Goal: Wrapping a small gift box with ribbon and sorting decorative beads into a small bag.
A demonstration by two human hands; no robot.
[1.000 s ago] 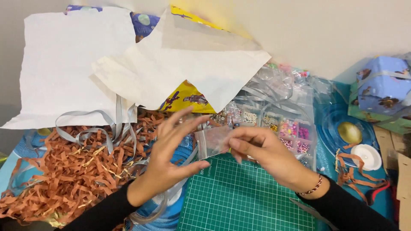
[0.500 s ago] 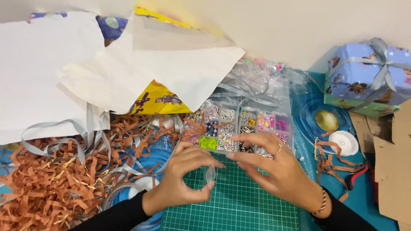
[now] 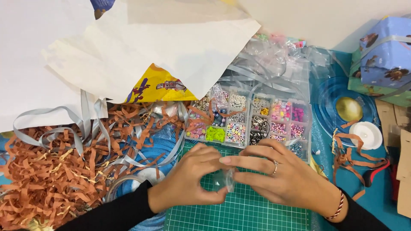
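At far left, nine o'clock: a heap of shredded brown paper (image 3: 47,179) lay with grey ribbon (image 3: 55,132) looped across it — neither hand was near it.
Upper left to twelve o'clock: large white paper sheets (image 3: 141,47) overlapped, and a yellow printed sheet (image 3: 156,87) poked out beneath them.
Left hand: the left hand (image 3: 188,179) sat at six o'clock over the green cutting mat (image 3: 239,214), fingers curled in and nearly closed, thumb and fingertips pinching the left edge of a small clear plastic bag (image 3: 225,179).
Small clear bag: it was held between both hands just above the mat, crumpled, its contents too faint to tell.
Right hand: the right hand (image 3: 278,179) mirrored the other, index finger stretched over the bag and thumb under it, a tight pinch on the right edge; a ring and a bead bracelet showed.
Step in hand: by my judgement, the bag's mouth was being worked between the fingertips, either pulled open or pressed shut — I cannot tell which.
Next move calls for: a firm two-sided grip with a small, even pull or press, as thin film slips easily.
Just beyond the hands, twelve o'clock: a clear compartment box of beads (image 3: 252,122) stood open.
Right, two to three o'clock: a gold ornament (image 3: 349,109), a white round lid (image 3: 366,134) and a blue wrapped gift box (image 3: 385,55) lay well apart from the hands.
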